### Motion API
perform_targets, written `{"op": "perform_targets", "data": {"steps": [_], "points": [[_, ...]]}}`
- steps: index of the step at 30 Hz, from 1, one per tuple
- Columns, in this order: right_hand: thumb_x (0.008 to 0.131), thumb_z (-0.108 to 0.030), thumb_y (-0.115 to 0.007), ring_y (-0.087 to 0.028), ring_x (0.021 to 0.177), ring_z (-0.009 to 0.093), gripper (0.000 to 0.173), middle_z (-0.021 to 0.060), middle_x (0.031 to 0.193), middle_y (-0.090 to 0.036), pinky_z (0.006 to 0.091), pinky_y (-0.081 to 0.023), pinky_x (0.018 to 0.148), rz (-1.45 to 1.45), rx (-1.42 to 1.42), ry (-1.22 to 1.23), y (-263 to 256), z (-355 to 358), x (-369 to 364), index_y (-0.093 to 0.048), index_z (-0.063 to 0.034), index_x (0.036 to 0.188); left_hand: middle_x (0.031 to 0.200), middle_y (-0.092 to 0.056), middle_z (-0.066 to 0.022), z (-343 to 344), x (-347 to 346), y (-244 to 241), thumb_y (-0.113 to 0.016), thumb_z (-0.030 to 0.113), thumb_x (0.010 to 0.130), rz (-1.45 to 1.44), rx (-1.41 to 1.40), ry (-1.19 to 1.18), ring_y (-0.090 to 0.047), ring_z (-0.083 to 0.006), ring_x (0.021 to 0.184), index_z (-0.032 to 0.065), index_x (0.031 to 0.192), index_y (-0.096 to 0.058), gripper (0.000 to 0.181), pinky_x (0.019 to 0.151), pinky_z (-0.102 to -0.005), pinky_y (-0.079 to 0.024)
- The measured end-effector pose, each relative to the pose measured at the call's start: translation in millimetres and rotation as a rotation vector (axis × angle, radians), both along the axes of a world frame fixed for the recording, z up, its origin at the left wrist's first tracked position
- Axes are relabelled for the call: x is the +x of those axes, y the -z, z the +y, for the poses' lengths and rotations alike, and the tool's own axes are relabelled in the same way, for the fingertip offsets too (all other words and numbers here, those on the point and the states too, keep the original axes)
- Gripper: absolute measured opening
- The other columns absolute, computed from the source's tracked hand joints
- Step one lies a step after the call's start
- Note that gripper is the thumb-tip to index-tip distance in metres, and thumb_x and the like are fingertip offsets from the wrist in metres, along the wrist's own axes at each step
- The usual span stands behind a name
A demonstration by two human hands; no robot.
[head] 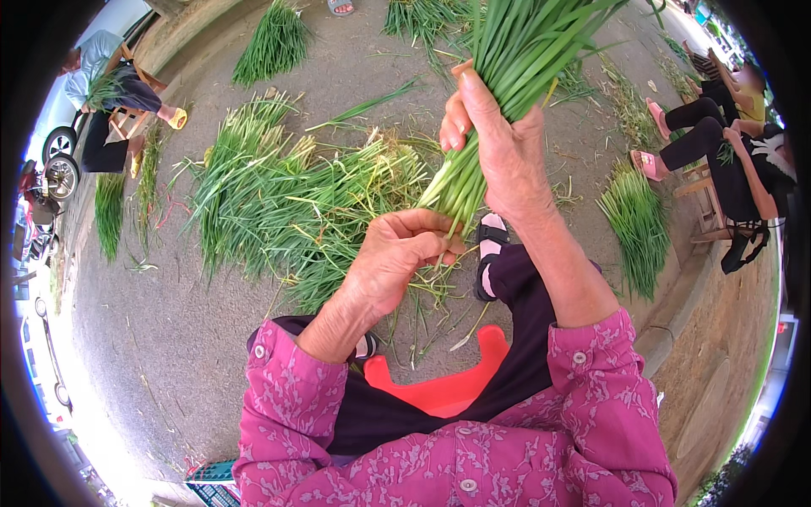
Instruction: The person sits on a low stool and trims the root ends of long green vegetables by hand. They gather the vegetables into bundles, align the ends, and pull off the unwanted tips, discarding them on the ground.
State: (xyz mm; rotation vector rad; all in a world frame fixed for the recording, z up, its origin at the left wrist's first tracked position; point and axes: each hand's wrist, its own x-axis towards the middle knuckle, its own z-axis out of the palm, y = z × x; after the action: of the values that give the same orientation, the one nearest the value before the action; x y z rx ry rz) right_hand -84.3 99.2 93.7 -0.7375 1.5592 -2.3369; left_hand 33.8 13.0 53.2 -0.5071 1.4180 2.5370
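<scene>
A thick bunch of green garlic chives is gripped in my right hand, its leaves fanning out towards the top of the view. The pale stem ends point down and left. At those ends, my left hand pinches one or a few thin stems between thumb and fingers; what exactly lies between the fingertips is partly hidden. Below and left of the bunch, a large heap of chives lies on the pavement, mixed with yellowish dry leaves.
A red plastic stool is under me. Chive bundles lie at the top left, far left and right. A seated person is at the left; other seated people are at the right beside a kerb.
</scene>
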Motion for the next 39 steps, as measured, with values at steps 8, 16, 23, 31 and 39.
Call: {"op": "perform_targets", "data": {"steps": [8,16,23,31,39], "points": [[0.088,-0.021,-0.053,-0.043,0.05,0.009,0.018,0.0009,0.059,-0.042,0.0251,-0.04,0.05,0.018,0.031,0.011,0.9,-0.8,-0.4,-0.049,-0.0036,0.094,0.076,-0.061,-0.0093,3.3,0.5,-4.5,-0.053,-0.001,0.076,0.074,-0.393,-0.036,-0.055,-0.0107,0.064,-0.0091,0.088,-0.059,0.016,0.058,-0.023,-0.045],[0.088,-0.021,-0.053,-0.044,0.05,0.009,0.019,0.0009,0.059,-0.043,0.0249,-0.041,0.05,-0.016,0.017,0.013,3.0,0.0,-1.8,-0.049,-0.0039,0.093,0.079,-0.062,-0.0103,4.3,3.3,-5.0,-0.054,0.001,0.076,0.124,-0.418,-0.016,-0.056,-0.0106,0.065,-0.0111,0.092,-0.058,0.02,0.06,-0.0225,-0.046],[0.087,-0.022,-0.054,-0.044,0.05,0.009,0.02,0.001,0.06,-0.042,0.0247,-0.04,0.05,-0.019,0.018,0.028,1.4,1.2,-3.8,-0.049,-0.0038,0.093,0.077,-0.061,-0.0106,1.7,3.4,-5.5,-0.056,0.002,0.079,0.133,-0.279,-0.003,-0.055,-0.0127,0.064,-0.0087,0.09,-0.058,0.015,0.061,-0.0239,-0.045],[0.087,-0.022,-0.054,-0.043,0.051,0.01,0.021,0.0012,0.061,-0.042,0.0249,-0.04,0.05,-0.103,-0.057,0.012,0.8,1.7,-3.6,-0.049,-0.0033,0.094,0.075,-0.058,-0.0111,-2.0,1.8,3.2,-0.054,0.012,0.086,0.042,0.113,0.015,-0.054,-0.0168,0.067,-0.004,0.086,-0.054,0.016,0.062,-0.0265,-0.044],[0.088,-0.022,-0.054,-0.043,0.051,0.01,0.021,0.0011,0.061,-0.042,0.025,-0.04,0.051,-0.108,-0.059,0.005,2.5,1.8,-5.1,-0.049,-0.0026,0.096,0.071,-0.058,-0.0092,0.0,3.5,0.4,-0.049,0.012,0.089,0.084,-0.164,0.049,-0.056,-0.0151,0.058,-0.0012,0.082,-0.051,0.015,0.055,-0.0256,-0.048]]}}
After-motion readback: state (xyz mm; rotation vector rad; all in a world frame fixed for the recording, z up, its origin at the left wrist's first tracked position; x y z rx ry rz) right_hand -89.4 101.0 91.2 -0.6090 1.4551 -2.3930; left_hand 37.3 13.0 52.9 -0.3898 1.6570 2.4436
